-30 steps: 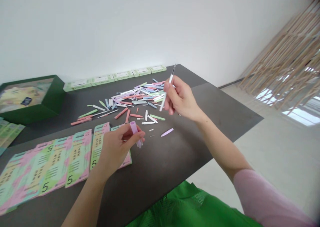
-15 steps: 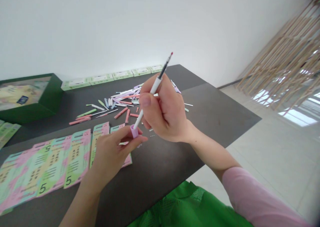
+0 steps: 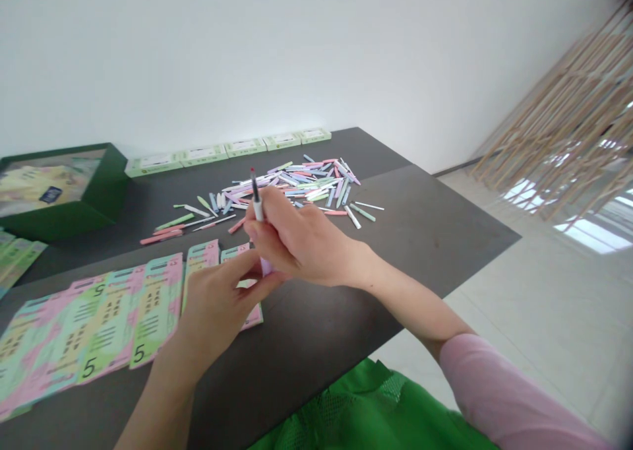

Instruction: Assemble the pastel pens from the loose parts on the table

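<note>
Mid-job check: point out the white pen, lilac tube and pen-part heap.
White pen point(image 3: 258, 208): head view, on its white barrel.
Lilac tube point(image 3: 266, 266): head view, on its exposed end.
Pen-part heap point(image 3: 301, 187): head view, on its middle.

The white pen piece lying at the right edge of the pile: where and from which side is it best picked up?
Probably around its middle, straight from above, with finger and thumb on its two long sides. The white pen piece lies flat on the dark table, and its slim, straight body leaves its middle free. Coming from above avoids the green piece beside it. The right hand is nearest.
</note>
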{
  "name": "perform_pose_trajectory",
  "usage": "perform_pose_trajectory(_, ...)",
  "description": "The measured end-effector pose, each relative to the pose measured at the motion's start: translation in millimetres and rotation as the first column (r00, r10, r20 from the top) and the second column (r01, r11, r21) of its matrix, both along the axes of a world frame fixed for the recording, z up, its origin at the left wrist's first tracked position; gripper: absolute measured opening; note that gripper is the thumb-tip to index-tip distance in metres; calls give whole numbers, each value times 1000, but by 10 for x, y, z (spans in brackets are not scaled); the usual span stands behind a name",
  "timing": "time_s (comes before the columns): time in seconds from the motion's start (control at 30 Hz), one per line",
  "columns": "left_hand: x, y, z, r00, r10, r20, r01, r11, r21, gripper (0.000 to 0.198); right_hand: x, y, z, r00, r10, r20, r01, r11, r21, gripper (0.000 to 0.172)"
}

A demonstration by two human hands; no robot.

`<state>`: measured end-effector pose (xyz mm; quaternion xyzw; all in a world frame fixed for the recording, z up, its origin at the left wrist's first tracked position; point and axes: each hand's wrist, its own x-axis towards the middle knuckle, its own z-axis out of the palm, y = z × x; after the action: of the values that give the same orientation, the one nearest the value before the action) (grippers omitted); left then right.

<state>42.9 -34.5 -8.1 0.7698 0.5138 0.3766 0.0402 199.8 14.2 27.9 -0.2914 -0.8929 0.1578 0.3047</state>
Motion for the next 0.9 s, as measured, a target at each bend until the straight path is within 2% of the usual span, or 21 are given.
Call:
perform_pose_trajectory(0.17,-20,-15,-10,999,13,38,-12,999,-32,29,41,-15,-82,994,20,105,-22,1000,18,38)
perform_pose_trajectory(0.33,-56,-3,-28,995,-3,97,13,995,-103,25,93,-29,-98,981,-55,187,37,995,96,41)
perform_pose_trajectory(0.4,-64,6,-32,993,-17,114,32,992,-125,25,140,-35,-76,973,-65,221,47,995,89,43)
perform_pose_trajectory(0.47,-68,15,-44,991,-35,126,54,987,-151,27,205,-34,-53,981,-74,178,65,996,59,45)
perform_pose_trajectory(0.57,-69,23,-65,989,-43,138,69,979,-190,32,303,-17,-12,996,-86,-36,87,996,21,46)
perform_pose_trajectory(0.67,-66,25,-53,992,-20,122,43,981,-190,31,338,3,74,974,-52,-219,56,998,14,39)
perform_pose_trajectory(0.8,-49,18,-7,996,20,82,-7,989,-150,22,267,18,264,975,16,-223,-15,1000,8,30)
perform_pose_trajectory(0.9,-34,10,-1,997,44,58,-38,995,-97,23,194,35,365,986,-2,-168,9,999,39,23)
